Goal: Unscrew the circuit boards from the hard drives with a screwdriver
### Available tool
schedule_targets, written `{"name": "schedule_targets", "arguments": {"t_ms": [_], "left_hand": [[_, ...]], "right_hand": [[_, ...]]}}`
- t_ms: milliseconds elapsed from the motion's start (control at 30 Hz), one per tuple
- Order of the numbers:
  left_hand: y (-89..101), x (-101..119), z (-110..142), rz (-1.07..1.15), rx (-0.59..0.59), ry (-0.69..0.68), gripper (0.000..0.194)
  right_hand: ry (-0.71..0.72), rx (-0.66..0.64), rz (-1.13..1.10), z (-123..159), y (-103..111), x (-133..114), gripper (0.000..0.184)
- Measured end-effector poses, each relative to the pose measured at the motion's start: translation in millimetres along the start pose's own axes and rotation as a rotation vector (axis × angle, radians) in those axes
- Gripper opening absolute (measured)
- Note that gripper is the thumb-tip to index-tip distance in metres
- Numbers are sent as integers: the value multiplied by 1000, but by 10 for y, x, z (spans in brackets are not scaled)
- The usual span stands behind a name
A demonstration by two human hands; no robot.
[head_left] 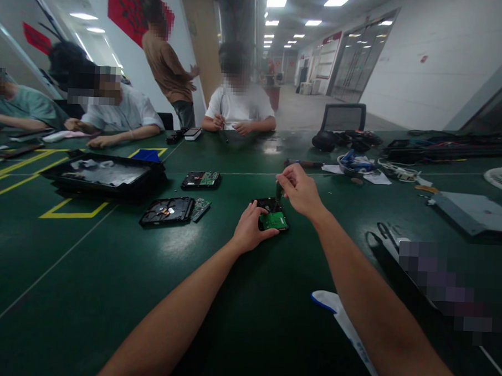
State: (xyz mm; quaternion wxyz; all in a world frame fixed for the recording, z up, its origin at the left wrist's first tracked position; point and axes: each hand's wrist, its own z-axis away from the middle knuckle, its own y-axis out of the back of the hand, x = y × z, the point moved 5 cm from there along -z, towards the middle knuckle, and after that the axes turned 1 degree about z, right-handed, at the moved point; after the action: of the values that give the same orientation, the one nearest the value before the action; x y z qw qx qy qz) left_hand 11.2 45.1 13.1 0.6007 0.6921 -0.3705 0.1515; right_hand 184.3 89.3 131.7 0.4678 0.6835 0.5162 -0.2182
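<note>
A hard drive with a green circuit board lies on the table in front of me. My left hand grips it from the left, thumb along the near edge and fingers over the far part. Above its far right corner, my right hand pinches a small, dark screwdriver, held upright with its lower end down at the drive. The screwdriver's tip is too small to make out. To the left lie a black drive enclosure, a loose circuit board and another hard drive.
A black tray stands at the left on the green table. Farther right are a bowl of cables, a grey metal box and a white-blue strip by my right forearm. Several people sit or stand across the table.
</note>
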Motion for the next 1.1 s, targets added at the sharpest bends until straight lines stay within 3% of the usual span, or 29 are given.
{"name": "schedule_targets", "arguments": {"t_ms": [233,833,1100], "left_hand": [[-5,8,-5,-14,5,-16,65],[-7,-11,-8,-2,1,-10,66],[-11,-13,-1,-11,2,-10,66]], "right_hand": [[128,46,260,29,11,-131,17],[143,12,179,19,-21,-106,17],[245,54,242,12,-10,-139,12]]}}
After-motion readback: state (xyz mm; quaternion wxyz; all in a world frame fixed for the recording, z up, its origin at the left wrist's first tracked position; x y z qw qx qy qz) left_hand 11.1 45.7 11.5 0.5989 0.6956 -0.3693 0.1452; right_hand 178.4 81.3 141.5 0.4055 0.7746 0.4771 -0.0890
